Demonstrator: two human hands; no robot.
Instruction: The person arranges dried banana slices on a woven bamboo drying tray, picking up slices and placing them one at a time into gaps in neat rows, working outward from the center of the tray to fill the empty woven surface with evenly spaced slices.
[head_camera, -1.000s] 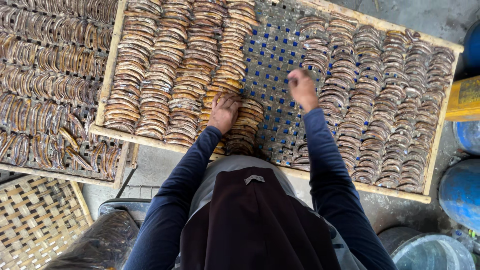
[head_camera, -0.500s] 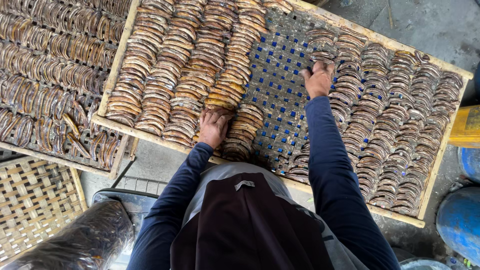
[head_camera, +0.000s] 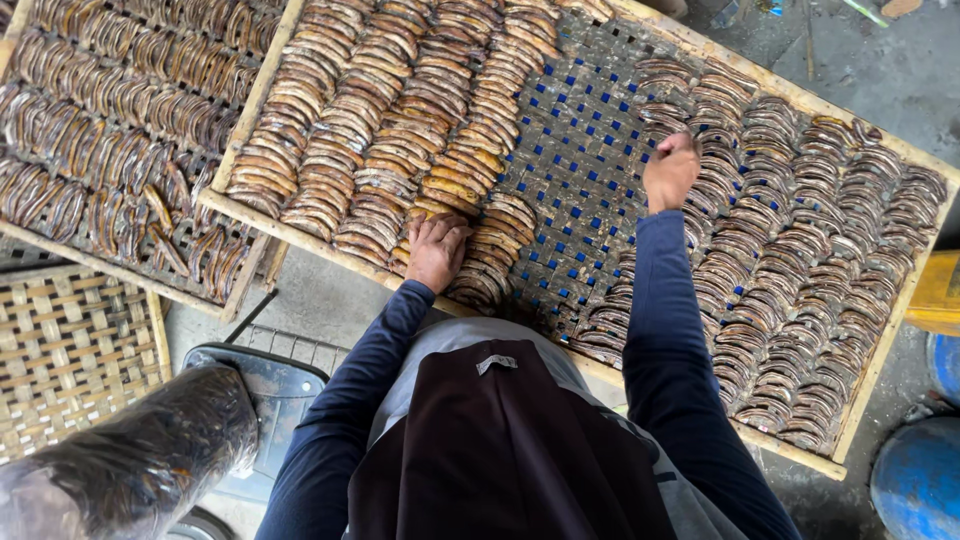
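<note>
Curved brown slices (head_camera: 420, 150) lie in overlapping rows on the woven drying tray (head_camera: 580, 190), a bare mesh strip between the rows. Left hand (head_camera: 437, 250) rests flat, fingers spread, on slices at the tray's near edge. Right hand (head_camera: 670, 172) is clenched over the slices bordering the bare strip; whether it grips any, I cannot tell.

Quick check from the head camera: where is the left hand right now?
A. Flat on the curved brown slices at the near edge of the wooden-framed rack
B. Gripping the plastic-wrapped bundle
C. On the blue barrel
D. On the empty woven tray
A: the left hand lies palm down on the curved brown slices by the near frame of the rack, while the right hand reaches further up the mesh.
</note>
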